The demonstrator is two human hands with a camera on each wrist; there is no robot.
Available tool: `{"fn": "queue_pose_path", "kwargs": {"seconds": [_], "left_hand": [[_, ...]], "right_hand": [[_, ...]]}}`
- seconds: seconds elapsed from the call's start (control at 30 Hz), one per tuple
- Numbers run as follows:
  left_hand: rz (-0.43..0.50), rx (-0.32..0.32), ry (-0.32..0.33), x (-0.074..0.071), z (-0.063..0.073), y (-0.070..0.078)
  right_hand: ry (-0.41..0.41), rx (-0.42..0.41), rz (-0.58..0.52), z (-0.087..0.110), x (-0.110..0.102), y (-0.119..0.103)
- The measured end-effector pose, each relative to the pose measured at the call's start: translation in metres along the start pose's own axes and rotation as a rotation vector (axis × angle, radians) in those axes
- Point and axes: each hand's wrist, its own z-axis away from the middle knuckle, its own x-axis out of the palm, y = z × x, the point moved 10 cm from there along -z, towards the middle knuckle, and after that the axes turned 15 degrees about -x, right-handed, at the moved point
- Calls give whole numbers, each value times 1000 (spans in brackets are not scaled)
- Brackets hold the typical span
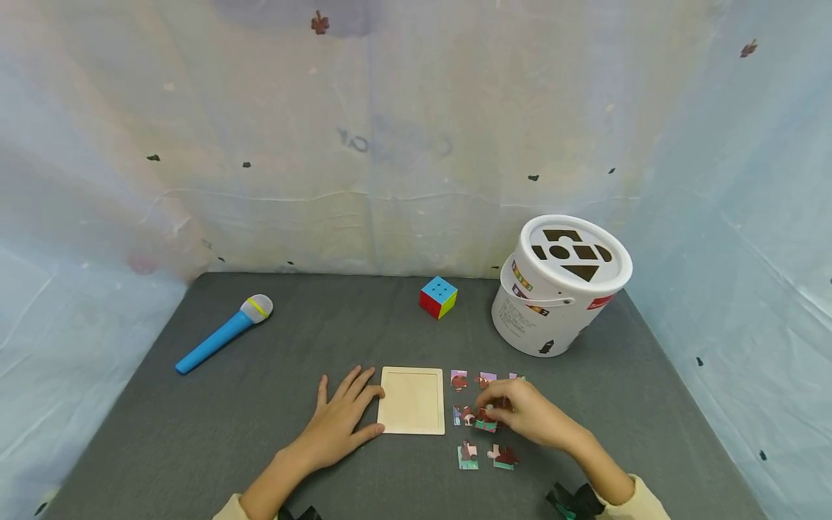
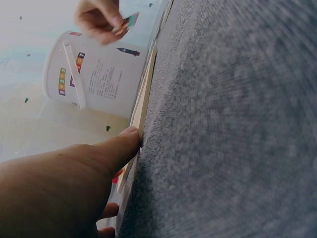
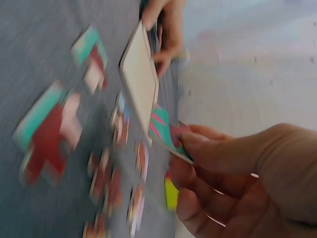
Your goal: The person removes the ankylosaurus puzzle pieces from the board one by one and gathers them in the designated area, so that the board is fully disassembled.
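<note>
My left hand (image 1: 338, 426) lies on the table with its fingers spread, the index fingertip and thumb touching the left side of a square wooden puzzle tray (image 1: 412, 401). The tray's pale inside is bare. Between thumb and fingers, my right hand (image 1: 529, 415) pinches a jigsaw piece (image 3: 163, 128), teal with pink stripes and a dark red patch. In the right wrist view this piece is held tilted, overlapping the tray's near corner. Several loose jigsaw pieces (image 1: 468, 455) lie in rough rows right of the tray; the right hand hides part of them in the head view.
A white bucket (image 1: 520, 321) with shape holes in its lid stands at the back right. A colourful puzzle cube (image 1: 438, 297) sits behind the tray. To the left lies a blue toy microphone (image 1: 221, 339). Pale sheeting (image 1: 416, 144) hangs behind the grey table (image 1: 351, 318).
</note>
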Motion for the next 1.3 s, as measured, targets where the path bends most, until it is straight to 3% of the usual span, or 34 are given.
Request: {"fn": "queue_pose_path", "kwargs": {"seconds": [0.2,0.4,0.67,1.0,1.3], "left_hand": [[-6,3,18,0,0,0],[2,9,26,0,1,0],[4,7,23,-1,1,1],[6,13,29,-2,1,1],[0,9,23,-1,1,0]], "right_hand": [[-32,126,-78,40,-14,19],[-31,188,-127,62,-13,31],[-39,152,-169,77,-9,36],[-8,66,-153,79,-5,33],[5,67,-64,81,-2,30]]}}
